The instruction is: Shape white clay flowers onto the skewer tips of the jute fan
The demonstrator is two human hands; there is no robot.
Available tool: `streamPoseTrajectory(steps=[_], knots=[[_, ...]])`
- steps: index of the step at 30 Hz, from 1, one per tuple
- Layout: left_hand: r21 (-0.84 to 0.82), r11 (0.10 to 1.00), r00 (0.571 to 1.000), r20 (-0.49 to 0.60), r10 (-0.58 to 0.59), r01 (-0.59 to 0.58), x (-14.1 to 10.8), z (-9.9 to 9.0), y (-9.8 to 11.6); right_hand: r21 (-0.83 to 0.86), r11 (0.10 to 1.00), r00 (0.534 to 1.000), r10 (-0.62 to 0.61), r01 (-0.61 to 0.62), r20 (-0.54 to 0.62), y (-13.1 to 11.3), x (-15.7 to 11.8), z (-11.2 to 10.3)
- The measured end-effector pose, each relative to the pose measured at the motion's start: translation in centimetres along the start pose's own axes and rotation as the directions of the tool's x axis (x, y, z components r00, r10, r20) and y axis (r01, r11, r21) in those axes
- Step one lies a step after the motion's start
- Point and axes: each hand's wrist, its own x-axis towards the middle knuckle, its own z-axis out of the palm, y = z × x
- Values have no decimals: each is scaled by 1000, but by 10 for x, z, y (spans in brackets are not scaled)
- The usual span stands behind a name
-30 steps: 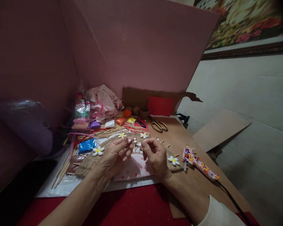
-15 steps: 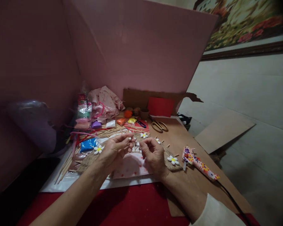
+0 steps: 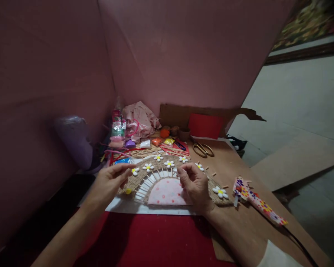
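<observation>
A half-round twine-wrapped piece (image 3: 132, 180) with sticks poking out lies on white paper. Several white daisies with yellow centres (image 3: 148, 167) sit along its arch, and pink dotted fabric (image 3: 167, 191) fills its inner half circle. Over the arch's left end is my left hand (image 3: 109, 182), thumb and fingertips pinched; anything between them is too small to make out. My right hand (image 3: 194, 187), above the right side of the fabric, is closed in a pinch near a small whitish bit at its fingertips. A yellow dot (image 3: 128, 191) rests at the lower left of the arch.
Behind lie clay packets (image 3: 145, 144), crumpled pink fabric (image 3: 141, 120), a small pot (image 3: 184, 134), a red card (image 3: 206, 125) and gold-handled scissors (image 3: 203, 149). A flower-patterned glue gun (image 3: 260, 202) with a cord lies on brown board (image 3: 225, 163) at right.
My left hand has moved left, away from my right hand, uncovering the arch's daisies and the fabric. The view has shifted, so the table items appear further right.
</observation>
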Motion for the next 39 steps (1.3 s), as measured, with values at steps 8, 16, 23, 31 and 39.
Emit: streamPoseTrajectory(steps=[8, 16, 23, 31, 39], knots=[[287, 953, 981, -139, 139, -94, -27, -21, -53, -14, 1000, 1000, -21, 21, 8, 1, -4, 0], [-13, 1000, 993, -115, 8, -9, -30, -6, -34, -15, 1000, 1000, -15, 15, 8, 2, -5, 1], [-222, 975, 1000, -4, -20, 18, -16, 6, -28, -35, 999, 1000, -17, 18, 11, 2, -5, 0], [-237, 971, 999, -4, -44, 42, -13, 9, -30, -62, 997, 999, -39, 40, 9, -1, -4, 0], [-231, 970, 997, 17, -70, 72, -16, 13, -29, -83, 996, 999, -41, 42, 14, 0, -5, 0]])
